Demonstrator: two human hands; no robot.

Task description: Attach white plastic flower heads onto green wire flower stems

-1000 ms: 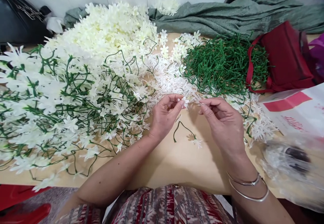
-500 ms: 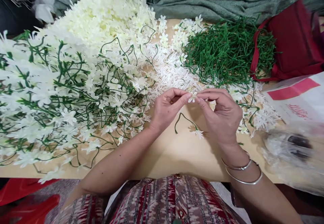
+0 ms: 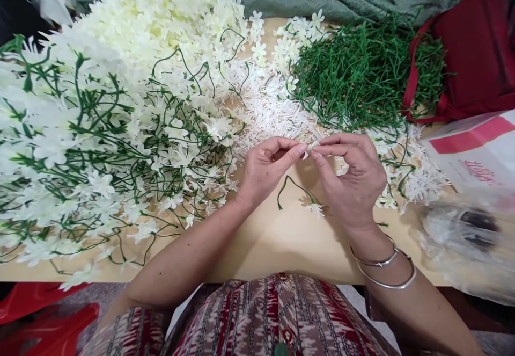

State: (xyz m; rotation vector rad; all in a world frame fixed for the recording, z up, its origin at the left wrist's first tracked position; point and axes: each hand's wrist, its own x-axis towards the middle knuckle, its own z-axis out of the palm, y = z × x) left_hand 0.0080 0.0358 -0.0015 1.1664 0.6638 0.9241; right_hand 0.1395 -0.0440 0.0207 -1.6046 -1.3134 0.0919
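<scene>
My right hand [image 3: 354,180] has come in toward my left hand [image 3: 263,171] since a second ago, when a gap lay between them; now my fingertips nearly meet. My left thumb and forefinger are pinched on a small white flower [image 3: 309,149], and my right thumb and forefinger are narrowed onto its other side. Most of the flower is hidden by my fingertips, so I cannot tell how its petals lie. I have it above the tan table [image 3: 281,248], with a bent green stem [image 3: 300,185] with a white tip lying just below, nearer to me. Beyond my hands spread thin white strands [image 3: 277,114], with a tangled pile of green stems [image 3: 362,77] behind my right hand. To my left lies a big heap of stemmed white flowers [image 3: 100,157], and behind that a mound of creamy blossoms [image 3: 161,23]. A dark red bag [image 3: 477,55] sits beside the green pile at far right, with a clear plastic bag [image 3: 450,248] nearer to me. Two silvery bangles [image 3: 396,285] ring my right wrist.
</scene>
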